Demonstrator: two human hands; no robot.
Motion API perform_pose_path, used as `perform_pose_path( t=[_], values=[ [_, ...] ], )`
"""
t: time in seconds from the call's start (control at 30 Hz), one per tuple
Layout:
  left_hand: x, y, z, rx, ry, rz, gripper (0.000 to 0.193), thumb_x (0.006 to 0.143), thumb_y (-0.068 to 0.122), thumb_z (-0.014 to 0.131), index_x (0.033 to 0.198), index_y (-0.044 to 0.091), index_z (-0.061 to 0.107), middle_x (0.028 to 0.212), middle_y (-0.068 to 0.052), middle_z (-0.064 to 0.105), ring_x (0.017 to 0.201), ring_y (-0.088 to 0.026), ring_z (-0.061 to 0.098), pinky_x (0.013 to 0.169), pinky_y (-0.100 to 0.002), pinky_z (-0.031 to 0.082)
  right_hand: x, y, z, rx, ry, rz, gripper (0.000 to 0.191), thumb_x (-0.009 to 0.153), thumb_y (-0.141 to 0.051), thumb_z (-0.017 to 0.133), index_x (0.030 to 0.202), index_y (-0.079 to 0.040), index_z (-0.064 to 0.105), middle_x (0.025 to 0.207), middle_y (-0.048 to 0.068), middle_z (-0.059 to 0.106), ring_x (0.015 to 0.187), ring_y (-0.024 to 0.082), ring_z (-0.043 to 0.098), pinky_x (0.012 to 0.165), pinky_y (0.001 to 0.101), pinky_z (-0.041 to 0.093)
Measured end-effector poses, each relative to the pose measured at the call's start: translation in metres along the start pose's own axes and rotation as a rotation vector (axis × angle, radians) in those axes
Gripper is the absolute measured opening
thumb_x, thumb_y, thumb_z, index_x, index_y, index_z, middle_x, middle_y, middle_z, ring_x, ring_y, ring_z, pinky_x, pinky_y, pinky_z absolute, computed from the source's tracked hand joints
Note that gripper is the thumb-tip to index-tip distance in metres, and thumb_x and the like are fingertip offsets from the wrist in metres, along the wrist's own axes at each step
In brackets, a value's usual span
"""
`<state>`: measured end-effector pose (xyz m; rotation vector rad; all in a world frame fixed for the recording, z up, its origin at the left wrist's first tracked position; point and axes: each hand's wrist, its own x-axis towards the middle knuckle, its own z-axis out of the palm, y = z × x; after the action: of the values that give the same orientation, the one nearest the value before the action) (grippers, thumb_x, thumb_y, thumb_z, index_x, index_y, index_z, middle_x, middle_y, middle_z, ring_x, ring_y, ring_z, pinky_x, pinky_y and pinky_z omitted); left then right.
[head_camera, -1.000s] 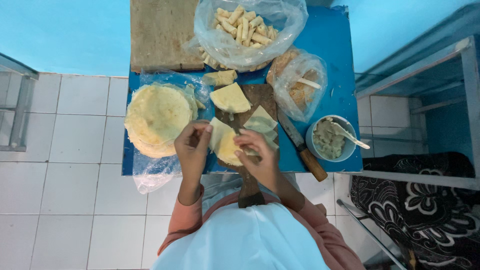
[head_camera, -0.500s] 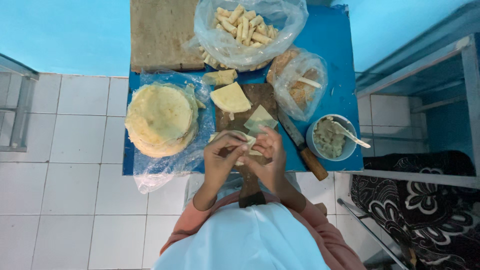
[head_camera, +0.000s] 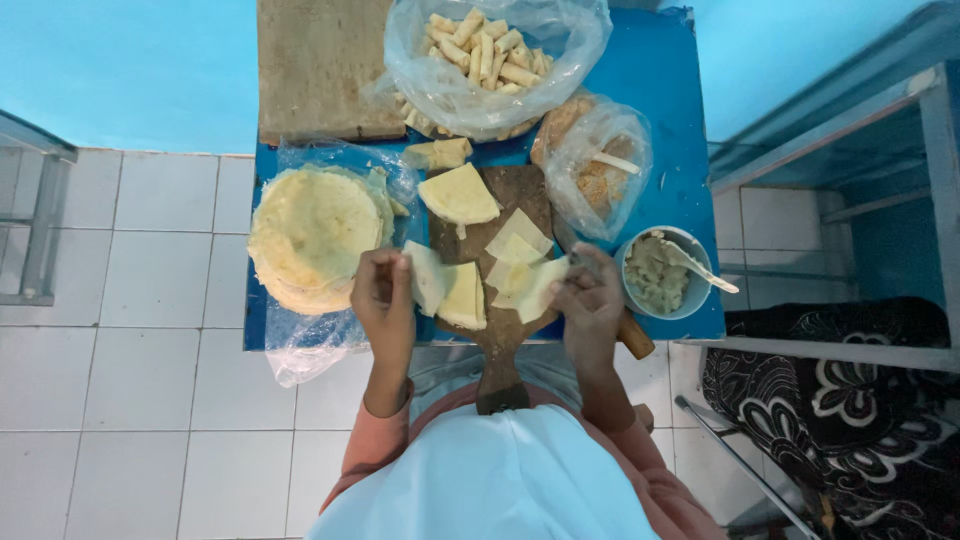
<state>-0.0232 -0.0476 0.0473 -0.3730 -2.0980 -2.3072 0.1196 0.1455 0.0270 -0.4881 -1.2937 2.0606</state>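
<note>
I look straight down at a small blue table. My left hand holds a pale triangular wrapper piece by its edge. My right hand holds another thin wrapper piece. Both hands hover over a dark wooden cutting board with a handle pointing toward me. More cut wrapper triangles lie on the board, one between my hands.
A stack of round flat wrappers sits on clear plastic at the left. A plastic bag of finished rolls is at the back. A second bag and a bowl of filling with a spoon stand at the right. A knife handle shows by my right hand.
My hands were together over one wrapper on the board; they have moved apart, each holding a separate wrapper piece.
</note>
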Motion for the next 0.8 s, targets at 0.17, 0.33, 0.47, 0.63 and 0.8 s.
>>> perform_pose_path(
  t=[0.17,0.33,0.47,0.63,0.8],
  values=[
    [-0.006,0.040,0.012,0.552,-0.088,0.641,0.026,0.092,0.011,0.072,0.113,0.003,0.059,0.103,-0.017,0.067,0.088,-0.027,0.065,0.079,-0.032,0.052,-0.005,-0.015,-0.005,-0.133,-0.055,-0.127,0.068,0.085,0.015,0.066,0.147,-0.002,0.043,0.109,0.005,0.059,0.103,0.014,0.064,0.092,0.0288,0.055],
    [-0.029,0.038,0.037,0.168,-0.499,0.184,0.038,0.091,0.011,0.076,0.124,0.003,0.060,0.106,-0.016,0.071,0.091,-0.025,0.070,0.077,-0.032,0.055,-0.018,-0.010,-0.009,-0.256,-0.185,-0.222,0.068,0.090,0.014,0.068,0.151,-0.002,0.044,0.109,0.006,0.061,0.103,0.013,0.061,0.095,0.0276,0.051],
    [-0.038,0.016,0.053,0.062,-0.599,-0.141,0.032,0.093,0.009,0.071,0.123,0.004,0.062,0.098,-0.014,0.075,0.084,-0.028,0.073,0.073,-0.035,0.058,-0.018,-0.005,-0.012,-0.160,-0.223,-0.044,0.068,0.089,0.009,0.067,0.151,-0.003,0.043,0.112,0.005,0.060,0.106,0.011,0.060,0.096,0.0258,0.052],
    [-0.041,0.005,0.048,0.353,-0.552,0.297,0.035,0.094,0.002,0.066,0.128,0.001,0.060,0.107,-0.022,0.067,0.099,-0.041,0.067,0.083,-0.044,0.055,-0.011,-0.005,-0.009,-0.578,-0.111,-0.002,0.060,0.091,0.002,0.073,0.146,-0.006,0.052,0.103,0.004,0.068,0.090,0.007,0.065,0.075,0.0222,0.056],
    [-0.040,0.004,0.052,0.524,-0.638,0.348,0.044,0.092,0.002,0.063,0.135,-0.001,0.054,0.109,-0.021,0.062,0.098,-0.042,0.063,0.081,-0.047,0.052,-0.013,-0.007,-0.002,-0.932,-0.124,-0.156,0.061,0.088,0.000,0.076,0.144,-0.007,0.053,0.090,0.006,0.069,0.076,0.009,0.068,0.065,0.0249,0.058]
  ],
)
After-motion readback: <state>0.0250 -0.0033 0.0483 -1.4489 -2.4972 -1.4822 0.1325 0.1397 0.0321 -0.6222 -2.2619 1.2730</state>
